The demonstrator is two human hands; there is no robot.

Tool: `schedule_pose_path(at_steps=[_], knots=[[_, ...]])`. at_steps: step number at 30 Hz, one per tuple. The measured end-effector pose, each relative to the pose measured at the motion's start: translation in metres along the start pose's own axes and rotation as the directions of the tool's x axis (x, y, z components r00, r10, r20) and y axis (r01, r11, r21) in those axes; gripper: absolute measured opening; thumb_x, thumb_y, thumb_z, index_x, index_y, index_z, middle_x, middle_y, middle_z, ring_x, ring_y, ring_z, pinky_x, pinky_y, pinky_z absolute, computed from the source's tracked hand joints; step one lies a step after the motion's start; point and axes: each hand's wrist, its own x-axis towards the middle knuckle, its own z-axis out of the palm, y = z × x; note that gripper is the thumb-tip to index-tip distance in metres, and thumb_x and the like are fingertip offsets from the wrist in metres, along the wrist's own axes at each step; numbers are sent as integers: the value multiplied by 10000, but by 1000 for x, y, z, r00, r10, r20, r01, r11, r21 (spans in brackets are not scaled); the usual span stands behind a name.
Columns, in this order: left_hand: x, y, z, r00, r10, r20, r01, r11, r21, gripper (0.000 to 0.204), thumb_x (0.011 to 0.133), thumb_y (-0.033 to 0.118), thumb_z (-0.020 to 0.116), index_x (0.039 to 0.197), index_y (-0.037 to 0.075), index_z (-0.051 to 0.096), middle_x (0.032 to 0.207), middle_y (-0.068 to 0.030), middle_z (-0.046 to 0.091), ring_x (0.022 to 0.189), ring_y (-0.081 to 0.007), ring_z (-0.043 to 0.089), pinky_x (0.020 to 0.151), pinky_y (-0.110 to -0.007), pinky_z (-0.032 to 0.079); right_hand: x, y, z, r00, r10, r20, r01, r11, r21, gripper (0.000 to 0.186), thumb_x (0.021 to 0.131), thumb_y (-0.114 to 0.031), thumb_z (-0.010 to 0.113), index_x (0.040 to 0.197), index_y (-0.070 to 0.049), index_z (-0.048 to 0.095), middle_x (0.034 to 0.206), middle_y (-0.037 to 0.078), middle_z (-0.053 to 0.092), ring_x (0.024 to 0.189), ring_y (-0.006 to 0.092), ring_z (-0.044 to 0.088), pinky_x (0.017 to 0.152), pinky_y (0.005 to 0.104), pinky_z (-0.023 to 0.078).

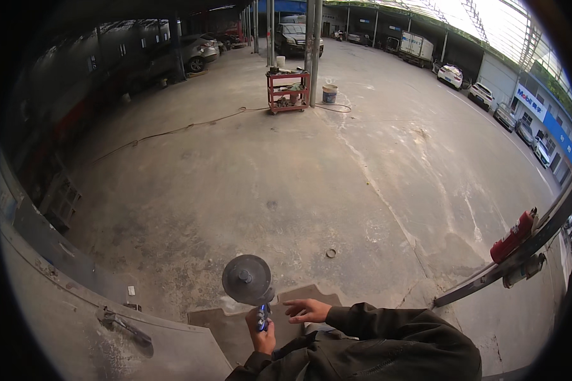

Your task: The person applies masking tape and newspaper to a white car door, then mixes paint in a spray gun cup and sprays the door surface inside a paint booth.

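At the bottom centre, my left hand (262, 336) is wrapped around the handle of a spray gun (262, 314) with blue on its body. Its round dark grey paint cup (246, 279) sits on top, and the lid faces up toward me. Just to the right, my right hand (308, 311) reaches toward the gun with fingers stretched and apart. Nothing is in it, and a small gap separates it from the gun.
A grey metal door (95, 317) with a handle stands at left. A red fire extinguisher (513, 238) hangs on a post at right. Ahead, a red tool cart (288, 92) and a bucket (329, 94) stand by pillars; a hose (171, 131) crosses the concrete floor. Parked cars line the sides.
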Motion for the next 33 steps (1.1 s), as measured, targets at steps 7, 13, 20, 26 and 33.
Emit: schedule_pose_path(at_steps=[7,13,20,26,33], knots=[[211,-1,70,994,-71,-84,63,993,-95,385,858,6,567,1217,-5,428,1154,-125,445,1050,-266,493,930,-367,418,175,-7,-97,987,-119,-109,128,988,84,1081,858,-459,732,1548,-47,8,1372,245,484,1266,302,502,1019,411,424],[388,-41,42,985,116,-126,-96,984,153,448,944,54,540,1355,34,365,1317,-90,390,1205,-192,436,1011,-340,391,352,-75,-152,868,-340,-361,317,940,-124,776,907,-358,698,1452,-8,270,1312,181,508,1197,263,514,1031,385,389],[604,-60,-56,987,117,113,-109,991,-73,769,781,10,663,1453,5,288,1460,-230,261,1354,-386,292,1120,-440,294,558,-162,-223,888,-266,-375,299,954,30,454,928,-169,624,1330,-26,470,1147,134,617,1061,214,584,912,358,460],[776,-34,-185,975,105,198,-183,883,433,654,771,130,758,1359,89,474,1491,-217,256,1369,-422,272,1095,-484,317,750,-225,-287,803,-312,-508,475,850,229,493,906,13,509,1377,-45,376,994,56,558,851,134,535,748,294,478],[924,-132,-403,954,-71,-291,216,835,506,473,862,120,700,1280,52,488,1338,-180,436,1202,-339,468,932,-404,458,997,-235,-389,683,-207,-701,259,965,-33,430,892,-67,594,1317,-37,540,771,22,588,621,86,486,552,261,419]])
